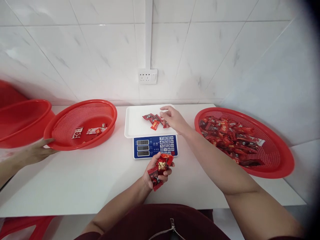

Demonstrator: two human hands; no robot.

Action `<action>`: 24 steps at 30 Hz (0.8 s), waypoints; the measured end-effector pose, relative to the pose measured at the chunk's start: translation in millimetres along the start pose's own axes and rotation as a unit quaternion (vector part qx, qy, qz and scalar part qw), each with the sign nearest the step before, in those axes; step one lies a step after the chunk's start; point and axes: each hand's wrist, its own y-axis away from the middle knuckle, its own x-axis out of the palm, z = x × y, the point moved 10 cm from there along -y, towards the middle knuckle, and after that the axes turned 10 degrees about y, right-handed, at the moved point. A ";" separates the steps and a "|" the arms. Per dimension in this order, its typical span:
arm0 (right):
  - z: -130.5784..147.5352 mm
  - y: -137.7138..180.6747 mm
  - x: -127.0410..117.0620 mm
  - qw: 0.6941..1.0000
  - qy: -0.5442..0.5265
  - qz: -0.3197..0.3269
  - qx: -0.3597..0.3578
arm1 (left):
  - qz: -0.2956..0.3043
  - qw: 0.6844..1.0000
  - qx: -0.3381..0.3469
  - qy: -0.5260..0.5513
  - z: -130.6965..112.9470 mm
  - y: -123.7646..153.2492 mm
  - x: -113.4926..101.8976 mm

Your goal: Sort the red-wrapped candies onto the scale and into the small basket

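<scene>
Several small packets in shiny red wrappers are gripped in my left hand, held just in front of the digital scale. Over the scale's white tray is my right hand, its fingers curved and apart, with nothing visible in them. Below its fingertips a few more red wrapped packets lie in a small pile on the tray; the hand partly covers the rightmost one. I cannot tell whether the fingertips touch it.
To the right, a tilted red basket holds many red packets. At left, another person's hand grips a red basket with a few packets inside. Another red basket stands farther left. A wall socket is behind the white table.
</scene>
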 end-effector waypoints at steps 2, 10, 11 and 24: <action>6.7 -2.7 6.2 0.997 0.065 0.022 -0.023 | -0.019 1.000 -0.004 -0.025 1.1 -0.1 -4.1; 33.9 -0.5 -0.6 0.962 0.235 -0.035 -0.134 | -0.036 0.999 -0.010 -0.021 -1.3 -0.6 -9.0; 34.3 6.7 -5.0 0.962 0.231 -0.045 -0.140 | -0.040 0.999 -0.010 -0.016 -1.9 -0.1 -8.8; -29.1 148.9 20.8 0.961 0.142 0.233 -0.035 | -0.036 0.998 -0.024 0.053 7.2 1.1 -1.9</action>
